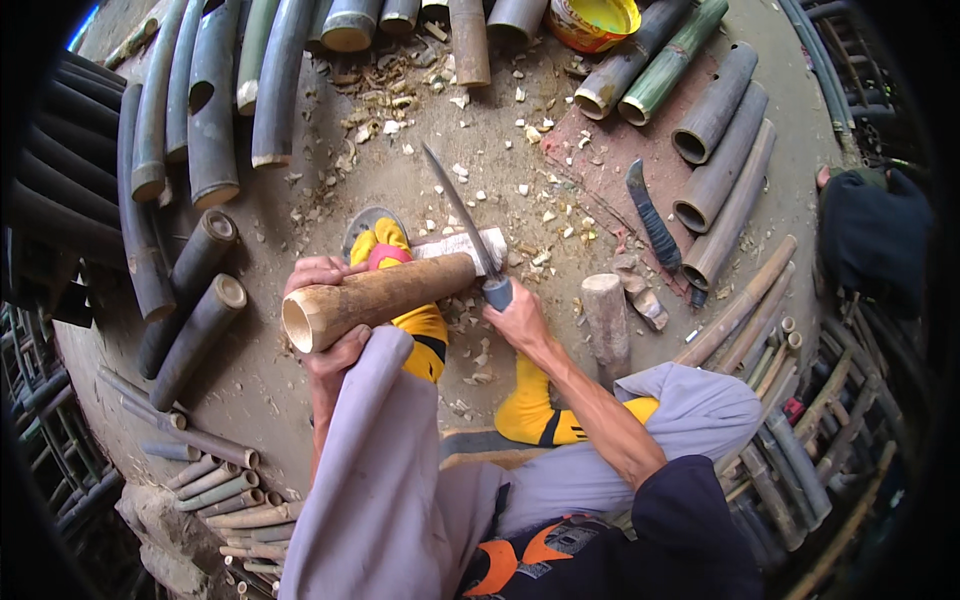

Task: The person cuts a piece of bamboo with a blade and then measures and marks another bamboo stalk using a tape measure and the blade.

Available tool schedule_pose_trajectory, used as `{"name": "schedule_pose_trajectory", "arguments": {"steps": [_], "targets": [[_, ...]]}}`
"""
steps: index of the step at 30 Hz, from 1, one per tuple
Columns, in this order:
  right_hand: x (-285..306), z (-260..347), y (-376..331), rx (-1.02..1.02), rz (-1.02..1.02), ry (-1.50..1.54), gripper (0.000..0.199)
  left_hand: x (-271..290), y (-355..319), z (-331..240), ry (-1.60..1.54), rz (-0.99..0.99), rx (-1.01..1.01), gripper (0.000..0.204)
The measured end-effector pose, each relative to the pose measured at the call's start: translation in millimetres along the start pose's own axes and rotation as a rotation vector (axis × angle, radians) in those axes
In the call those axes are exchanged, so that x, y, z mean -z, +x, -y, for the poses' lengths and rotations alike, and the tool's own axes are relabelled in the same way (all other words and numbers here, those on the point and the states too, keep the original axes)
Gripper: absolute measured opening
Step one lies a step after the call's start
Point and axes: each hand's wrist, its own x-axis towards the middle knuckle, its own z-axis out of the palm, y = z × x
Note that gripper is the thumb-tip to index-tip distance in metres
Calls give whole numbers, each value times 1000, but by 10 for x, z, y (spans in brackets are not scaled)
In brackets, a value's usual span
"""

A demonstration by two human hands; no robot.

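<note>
My left hand (335,360) is closed around a thick, tan bamboo tube (385,295), with its hollow end toward the left. The tube lies slantwise over my raised left leg, its far end pointing right. In my right hand (522,322) is the grey-blue handle of a long, slightly curved knife (458,202), its blade pointing up and away. The blade passes just beyond the tube's right end, in front of a pale wooden block (490,247); I cannot tell whether blade and tube touch.
Dark bamboo tubes lie at the left (212,110) and right (717,105). Beyond the right hand are a second blade with a wrapped handle (652,220) and a wooden stump (606,320). A yellow-and-red tub (593,22) stands at the back. Pale chips (392,127) litter the ground.
</note>
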Motion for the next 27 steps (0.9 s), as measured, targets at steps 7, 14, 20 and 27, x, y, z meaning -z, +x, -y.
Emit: {"name": "schedule_pose_trajectory", "arguments": {"steps": [7, 14, 20, 27], "targets": [[217, 533, -324, 350, -222, 99, 29, -172, -80, -207, -178, -290, 152, 66], [74, -6, -31, 109, -86, -74, 25, -107, 4, -102, -165, -43, 11, 58], [183, 505, -369, 293, -313, 232, 29, -26, -177, -138, -180, -66, 93, 62], [166, 258, -183, 113, -90, 30, 27, -155, -25, -209, -112, 77, 74, 58]]}}
